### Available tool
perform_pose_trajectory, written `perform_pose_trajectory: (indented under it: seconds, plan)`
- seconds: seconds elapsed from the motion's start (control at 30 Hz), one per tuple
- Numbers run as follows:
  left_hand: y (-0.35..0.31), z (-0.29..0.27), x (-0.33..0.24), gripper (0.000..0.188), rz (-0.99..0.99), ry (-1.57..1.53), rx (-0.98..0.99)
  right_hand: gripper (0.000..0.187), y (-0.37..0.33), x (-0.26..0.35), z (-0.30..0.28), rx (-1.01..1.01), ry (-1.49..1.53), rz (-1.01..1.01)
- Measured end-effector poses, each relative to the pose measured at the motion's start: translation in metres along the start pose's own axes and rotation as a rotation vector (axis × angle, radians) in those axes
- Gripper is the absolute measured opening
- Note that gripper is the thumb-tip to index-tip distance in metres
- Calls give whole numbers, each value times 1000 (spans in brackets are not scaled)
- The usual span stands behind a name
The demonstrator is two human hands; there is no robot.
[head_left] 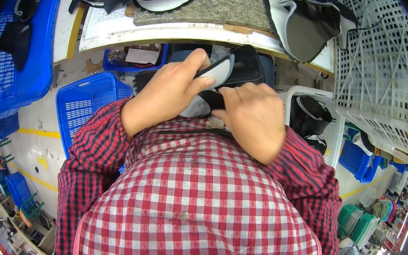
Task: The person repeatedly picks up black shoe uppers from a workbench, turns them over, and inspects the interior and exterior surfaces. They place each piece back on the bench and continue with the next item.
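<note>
Close to my apron, a black shoe upper [244,70] with white and grey lining is held between both hands. My left hand [168,90] pinches its raised, light-lined edge between thumb and fingers. On the other side, my right hand [256,117] is closed on the black material, its fingers curled and the thumb toward the middle. Part of the upper lies hidden behind my fingers, and another white-lined portion [197,107] shows below my left hand; I cannot tell whether it belongs to the same piece.
Ahead stands a white-edged workbench [109,31] bearing more dark uppers [310,29]. Blue crates [83,106] stand at left, one large blue basket [12,65] higher up. On the right are a tall white perforated basket [387,63] and a white bin [335,130] holding black uppers.
</note>
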State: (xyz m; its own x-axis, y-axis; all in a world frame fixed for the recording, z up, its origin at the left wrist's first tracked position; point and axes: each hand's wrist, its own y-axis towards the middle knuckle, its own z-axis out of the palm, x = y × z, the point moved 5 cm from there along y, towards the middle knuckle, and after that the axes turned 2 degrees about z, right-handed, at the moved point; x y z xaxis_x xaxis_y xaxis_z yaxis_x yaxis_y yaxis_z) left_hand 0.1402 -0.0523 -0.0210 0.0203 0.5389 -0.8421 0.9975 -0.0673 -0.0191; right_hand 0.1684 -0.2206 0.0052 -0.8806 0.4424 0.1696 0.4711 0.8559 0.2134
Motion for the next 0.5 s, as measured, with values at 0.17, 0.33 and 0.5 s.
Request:
perform_pose_trajectory:
  seconds: [0.17, 0.33, 0.5]
  plan:
    - [-17, 7, 7, 30, 354, 192, -153, 24, 7, -24, 36, -61, 104, 25]
    - [-52, 26, 34, 25, 744, 418, -174, 29, 57, -85, 63, 551, 810, 119]
    - [-58, 31, 57, 18, 403, 337, 138, 41, 68, -85, 87, 516, 475, -11]
